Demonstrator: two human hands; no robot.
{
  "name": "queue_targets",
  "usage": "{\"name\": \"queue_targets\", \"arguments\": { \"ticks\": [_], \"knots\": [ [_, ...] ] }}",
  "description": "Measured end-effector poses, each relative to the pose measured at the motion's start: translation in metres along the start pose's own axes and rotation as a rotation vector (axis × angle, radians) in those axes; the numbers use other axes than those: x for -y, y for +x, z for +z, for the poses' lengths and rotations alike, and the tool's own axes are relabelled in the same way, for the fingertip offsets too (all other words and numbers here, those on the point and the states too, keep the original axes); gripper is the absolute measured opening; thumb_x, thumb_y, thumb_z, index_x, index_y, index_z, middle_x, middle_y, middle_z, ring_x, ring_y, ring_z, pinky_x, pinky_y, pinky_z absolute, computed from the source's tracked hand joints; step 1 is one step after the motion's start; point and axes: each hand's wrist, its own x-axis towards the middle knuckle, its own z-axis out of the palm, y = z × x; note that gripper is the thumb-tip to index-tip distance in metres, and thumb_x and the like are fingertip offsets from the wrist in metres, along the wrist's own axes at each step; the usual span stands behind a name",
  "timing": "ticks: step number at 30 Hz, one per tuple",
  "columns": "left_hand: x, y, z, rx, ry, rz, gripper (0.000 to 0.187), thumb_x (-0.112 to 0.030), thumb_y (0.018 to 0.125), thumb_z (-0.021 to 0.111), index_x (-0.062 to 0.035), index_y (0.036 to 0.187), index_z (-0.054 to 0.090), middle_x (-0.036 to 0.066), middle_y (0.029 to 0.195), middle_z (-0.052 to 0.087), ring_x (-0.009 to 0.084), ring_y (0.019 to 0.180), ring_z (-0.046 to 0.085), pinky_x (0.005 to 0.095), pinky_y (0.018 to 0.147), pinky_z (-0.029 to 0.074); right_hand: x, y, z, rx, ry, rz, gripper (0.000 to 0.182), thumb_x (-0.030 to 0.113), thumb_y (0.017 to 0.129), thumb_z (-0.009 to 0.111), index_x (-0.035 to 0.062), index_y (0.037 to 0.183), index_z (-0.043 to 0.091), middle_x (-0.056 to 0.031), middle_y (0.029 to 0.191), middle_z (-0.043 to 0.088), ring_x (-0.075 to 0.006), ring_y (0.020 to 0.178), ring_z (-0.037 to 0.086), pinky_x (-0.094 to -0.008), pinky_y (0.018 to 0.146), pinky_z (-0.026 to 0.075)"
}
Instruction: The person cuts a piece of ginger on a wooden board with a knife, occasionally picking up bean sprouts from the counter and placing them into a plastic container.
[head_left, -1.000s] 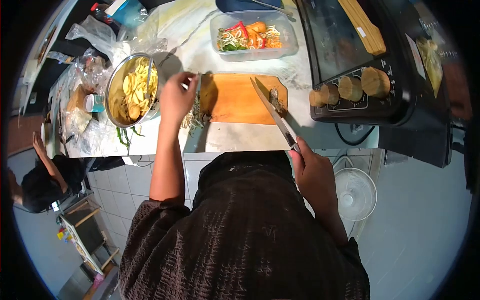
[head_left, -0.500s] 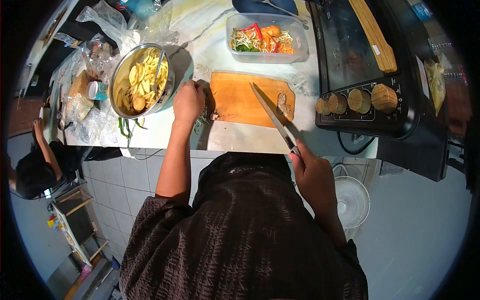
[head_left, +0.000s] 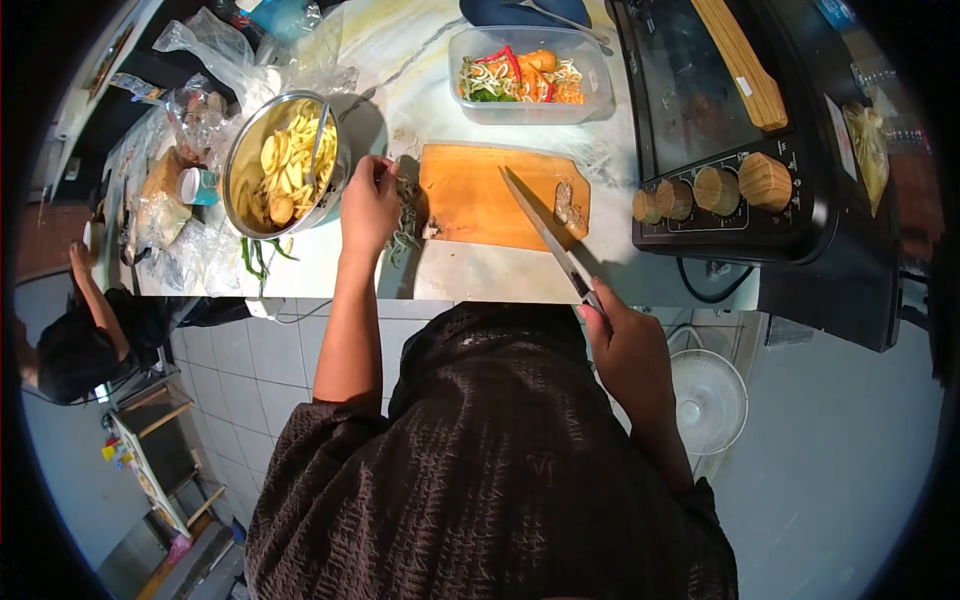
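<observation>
Head view, left to right: a steel bowl (head_left: 285, 165) of cut potato sits on the counter (head_left: 480, 275). Just right of it, the left hand (head_left: 368, 205) is closed around a bunch of greens (head_left: 404, 225) at the left edge of the cutting board (head_left: 490, 195). The right hand (head_left: 625, 340) grips a knife (head_left: 545, 235), blade slanting across the board. An oven (head_left: 740, 130) stands at far right.

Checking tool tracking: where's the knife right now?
In the head view, the knife is in the right hand, its blade angled up-left over the wooden cutting board, left of the black oven.
</observation>
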Motion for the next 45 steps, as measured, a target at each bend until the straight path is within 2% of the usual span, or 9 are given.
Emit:
{"name": "queue_targets", "arguments": {
  "ticks": [17,20,22,25,29,32,35,38,45],
  "knots": [
    [-0.011,-0.007,-0.007,-0.053,-0.008,-0.005,0.021,-0.015,0.101,0.058,0.0025,0.110,0.065,0.014,0.098,0.072,0.0177,0.077,0.071,0.0322,0.066,0.052,-0.002,-0.003,0.000,0.042,-0.003,0.062,0.039,0.030,0.099,0.059,0.0014,0.125,0.061,-0.0238,0.087,0.070,-0.0432,0.081,0.068,-0.0517,0.071,0.052],
    [-0.012,-0.008,-0.008,0.086,0.013,-0.081,0.021,-0.017,0.100,0.060,0.0019,0.108,0.066,0.016,0.100,0.072,0.0201,0.076,0.072,0.0332,0.066,0.052,-0.002,-0.004,-0.001,0.037,0.022,0.057,0.039,0.030,0.099,0.059,0.0013,0.125,0.061,-0.0232,0.088,0.070,-0.0431,0.081,0.068,-0.0513,0.071,0.052],
    [-0.007,-0.008,-0.005,-0.093,0.229,0.171,0.019,-0.018,0.098,0.061,-0.0031,0.108,0.067,0.020,0.098,0.070,0.0310,0.080,0.071,0.0399,0.070,0.052,-0.003,-0.005,-0.001,0.032,0.014,0.056,0.039,0.030,0.099,0.060,0.0012,0.125,0.061,-0.0230,0.088,0.070,-0.0430,0.081,0.068,-0.0510,0.070,0.052],
    [-0.023,-0.013,-0.007,0.022,0.113,0.075,0.019,-0.020,0.097,0.062,-0.0040,0.106,0.069,0.019,0.093,0.072,0.0344,0.079,0.070,0.0388,0.070,0.053,-0.005,-0.007,-0.001,0.027,0.014,0.060,0.038,0.029,0.099,0.060,0.0012,0.124,0.061,-0.0227,0.087,0.070,-0.0427,0.080,0.068,-0.0508,0.069,0.052],
    [-0.037,-0.021,0.007,0.137,0.095,0.083,0.022,-0.021,0.095,0.068,-0.0049,0.110,0.072,0.017,0.090,0.074,0.0252,0.079,0.073,0.0341,0.069,0.054,-0.005,-0.008,-0.002,0.007,0.044,0.069,0.036,0.028,0.099,0.059,0.0009,0.124,0.061,-0.0229,0.087,0.070,-0.0426,0.078,0.068,-0.0509,0.067,0.052],
    [-0.056,-0.035,0.027,0.168,0.052,0.153,0.020,-0.022,0.092,0.069,-0.0035,0.098,0.071,0.019,0.088,0.072,0.0365,0.079,0.070,0.0427,0.069,0.054,-0.009,-0.010,0.002,-0.078,0.065,0.045,0.036,0.025,0.097,0.063,0.0008,0.124,0.065,-0.0210,0.080,0.068,-0.0373,0.067,0.067,-0.0420,0.061,0.049],
    [-0.054,-0.043,0.051,0.150,0.082,0.389,0.016,-0.018,0.090,0.070,-0.0033,0.098,0.073,0.017,0.092,0.071,0.0359,0.084,0.068,0.0414,0.074,0.054,-0.011,-0.012,0.002,-0.065,0.073,0.063,0.036,0.025,0.097,0.063,0.0011,0.124,0.065,-0.0210,0.080,0.068,-0.0369,0.067,0.067,-0.0416,0.061,0.049],
    [-0.057,-0.048,0.069,0.084,0.098,0.498,0.014,-0.015,0.090,0.070,-0.0031,0.096,0.073,0.015,0.092,0.070,0.0353,0.086,0.066,0.0423,0.076,0.053,-0.008,-0.013,-0.003,0.011,0.051,0.113,0.038,0.028,0.099,0.059,0.0004,0.125,0.061,-0.0234,0.091,0.070,-0.0422,0.084,0.068,-0.0493,0.072,0.053],
    [-0.060,-0.051,0.062,0.054,0.141,0.483,0.012,-0.014,0.085,0.073,-0.0033,0.092,0.073,0.013,0.090,0.066,0.0335,0.085,0.062,0.0420,0.078,0.051,-0.011,-0.015,0.002,0.001,0.078,0.111,0.038,0.029,0.098,0.060,0.0004,0.124,0.061,-0.0233,0.091,0.070,-0.0434,0.084,0.068,-0.0501,0.072,0.054]
  ]
}}
